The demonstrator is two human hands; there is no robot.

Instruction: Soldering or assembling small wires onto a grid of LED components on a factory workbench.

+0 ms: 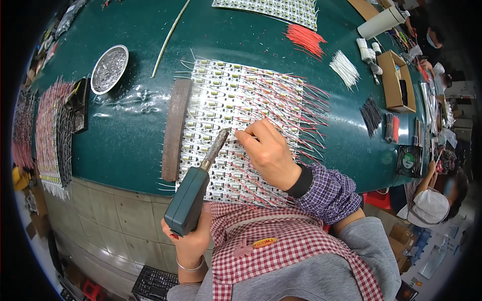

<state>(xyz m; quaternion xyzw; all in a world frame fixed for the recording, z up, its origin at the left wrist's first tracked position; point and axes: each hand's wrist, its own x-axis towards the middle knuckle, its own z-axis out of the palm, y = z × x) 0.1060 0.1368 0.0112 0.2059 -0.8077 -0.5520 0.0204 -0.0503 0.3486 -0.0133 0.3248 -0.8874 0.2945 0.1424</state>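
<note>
My left hand (195,240) is closed around the green, boxy handle of a soldering gun (187,199). Its metal barrel slants up and to the right, with the tip down at a panel of small white circuit boards (207,145). Just right of that tip, my right hand (269,154) is closed in a pinch low over the panel; what its fingertips hold is too small to make out. Rows of thin red and white wires (314,108) stick out from the panel's right part. Along the panel's left edge lies a brown, flat bar (175,131).
A metal bowl of silvery scraps (109,70) stands on the green table (135,163). Wired panels (52,138) hang at the left edge. Red wires (305,40), white wires (344,69), black wires (370,116), a cardboard box (396,83) and a fan (409,160) lie rightward. Other people sit at right.
</note>
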